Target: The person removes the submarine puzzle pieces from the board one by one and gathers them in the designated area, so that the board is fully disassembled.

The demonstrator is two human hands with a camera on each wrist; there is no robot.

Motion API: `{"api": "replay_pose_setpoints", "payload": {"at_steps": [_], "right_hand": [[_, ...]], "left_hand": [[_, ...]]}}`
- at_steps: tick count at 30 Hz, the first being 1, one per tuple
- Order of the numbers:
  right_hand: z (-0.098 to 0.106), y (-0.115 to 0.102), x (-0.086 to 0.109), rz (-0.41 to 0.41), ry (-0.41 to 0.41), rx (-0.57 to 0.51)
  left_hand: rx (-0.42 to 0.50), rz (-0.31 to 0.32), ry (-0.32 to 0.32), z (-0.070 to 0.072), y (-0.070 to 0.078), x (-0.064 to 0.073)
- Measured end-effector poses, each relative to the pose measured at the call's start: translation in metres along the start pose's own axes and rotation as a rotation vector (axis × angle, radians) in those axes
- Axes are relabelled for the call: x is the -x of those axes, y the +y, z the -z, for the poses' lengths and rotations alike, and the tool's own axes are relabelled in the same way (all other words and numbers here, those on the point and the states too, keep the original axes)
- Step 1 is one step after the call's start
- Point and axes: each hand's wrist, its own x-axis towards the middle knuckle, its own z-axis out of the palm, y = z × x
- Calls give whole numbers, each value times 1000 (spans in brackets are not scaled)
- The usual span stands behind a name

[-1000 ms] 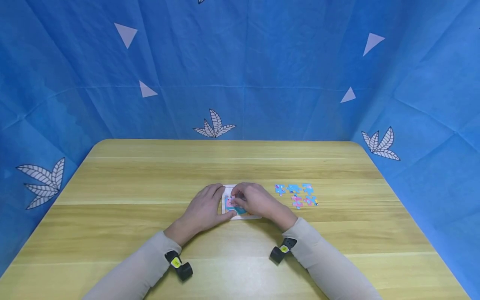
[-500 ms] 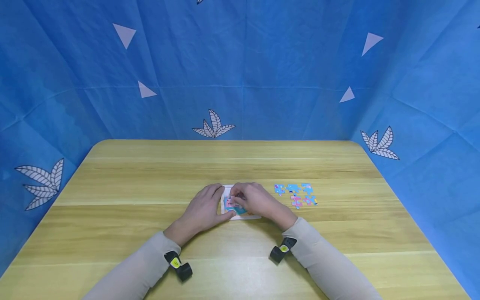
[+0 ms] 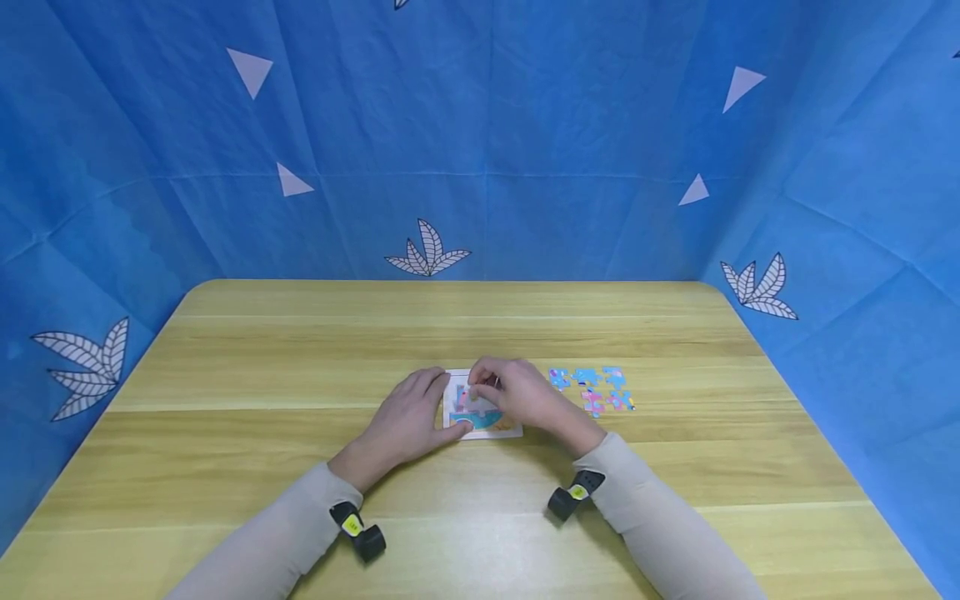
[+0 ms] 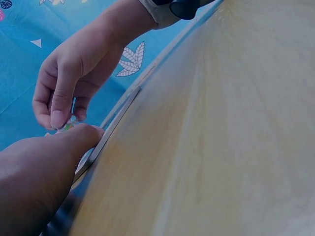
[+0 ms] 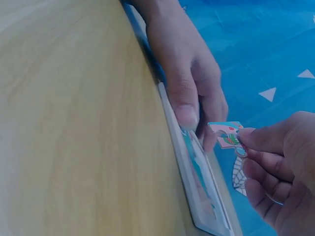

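Observation:
My left hand (image 3: 408, 417) rests at the left end of a small white-rimmed puzzle tray (image 3: 459, 374), its thumb on the near rim and its fingers by the left edge. Between thumb and fingertips my right hand (image 3: 523, 396) pinches a pink jigsaw piece (image 5: 229, 135) with teal and green on it. That piece is tilted and held up off the tray, as the right wrist view shows. Teal and orange picture parts (image 3: 487, 419) lie along the tray's near side, with a pale bare area behind them. The right hand covers part of the tray's far side.
Several loose blue and pink jigsaw pieces (image 3: 587, 377) lie on the wooden table (image 3: 480, 517) to the right of the tray. A blue cloth (image 3: 480, 125) with white leaf and triangle prints hangs behind and beside the table.
My right hand has lifted slightly and shifted right, raising and tilting the pink jigsaw piece, so more of the tray's pale bed shows. The left hand has stayed in place.

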Motion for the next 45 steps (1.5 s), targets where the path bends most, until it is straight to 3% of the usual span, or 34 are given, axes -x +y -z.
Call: {"api": "replay_pose_setpoints", "payload": {"at_steps": [33,45], "right_hand": [[50,53,45,-163,64,-152],[62,65,55,-185,-9,-164]], "left_hand": [[-4,39,-41,2,2,0],[-5,40,-44,2,0,0]]}}
